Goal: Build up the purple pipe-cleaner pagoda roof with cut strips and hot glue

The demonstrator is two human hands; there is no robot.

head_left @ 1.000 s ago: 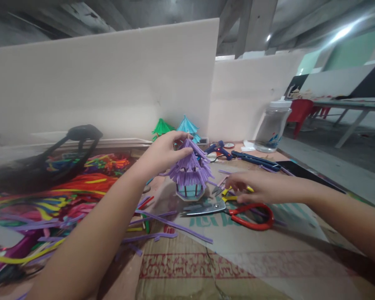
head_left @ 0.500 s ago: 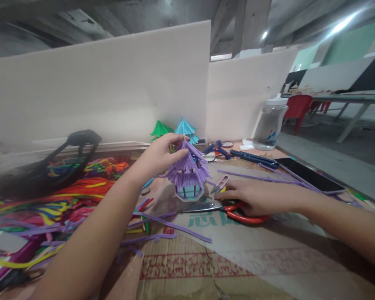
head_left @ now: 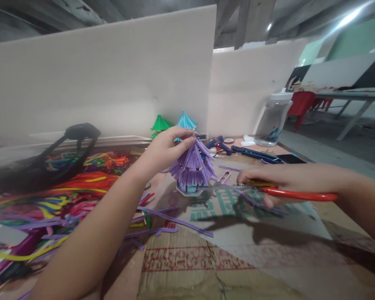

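A small purple model pavilion (head_left: 192, 168) with a two-tiered roof stands on the covered table. My left hand (head_left: 175, 141) pinches the tip of its roof from the left. On the right, my right hand (head_left: 268, 177) grips red-handled scissors (head_left: 300, 194) raised above the table, their metal blades pointing left towards the pavilion's lower part. I cannot tell whether the blades touch it. Small pink thread snips (head_left: 225, 177) lie just right of the pavilion. Loose purple strips (head_left: 187, 225) lie in front of it.
Behind stand a green model roof (head_left: 161, 123) and a blue one (head_left: 186, 121). A glue gun (head_left: 220, 144), a dark utility knife (head_left: 256, 154) and a clear bottle (head_left: 273, 121) line the back right. Coloured strips (head_left: 84, 187) and a black bag (head_left: 21, 171) crowd the left. A partition (head_left: 112, 79) rises behind.
My right hand has lifted the scissors off the table and moved right with them. My left hand stays at the pavilion's roof tip. The camera view has shifted slightly.
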